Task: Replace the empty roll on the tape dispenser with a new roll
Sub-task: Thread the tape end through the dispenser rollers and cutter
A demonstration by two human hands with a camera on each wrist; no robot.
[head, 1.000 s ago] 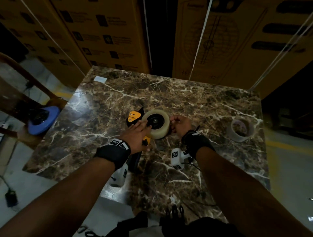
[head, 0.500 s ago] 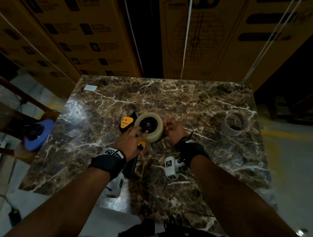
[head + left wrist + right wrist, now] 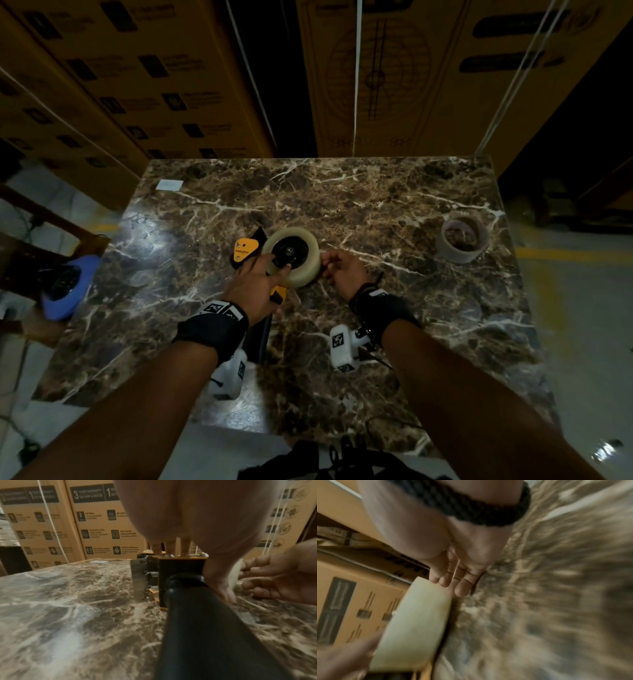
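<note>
The yellow and black tape dispenser [image 3: 245, 253] lies on its side on the marble table [image 3: 394, 212]. A cream new roll [image 3: 300, 272] sits on its hub. My left hand [image 3: 261, 279] holds the dispenser down, with fingers [image 3: 185, 547] over the top plate and the thumb down the side by the black handle [image 3: 202, 628]. My right hand [image 3: 337, 270] is at the roll's right edge. Its straight fingertips [image 3: 452, 584] touch the outer face of the roll [image 3: 418, 622]. The empty core [image 3: 462, 241] stands at the far right of the table.
Stacked cardboard boxes [image 3: 411, 85] with white straps stand behind the table. A blue object [image 3: 68, 291] sits on a wooden chair to the left. A small white label [image 3: 169, 185] lies at the table's far left corner. The table's front edge is close to my body.
My left fingers have crept a little further onto the roll's hub. The right hand stays at the roll's right edge. The head view has shifted slightly.
</note>
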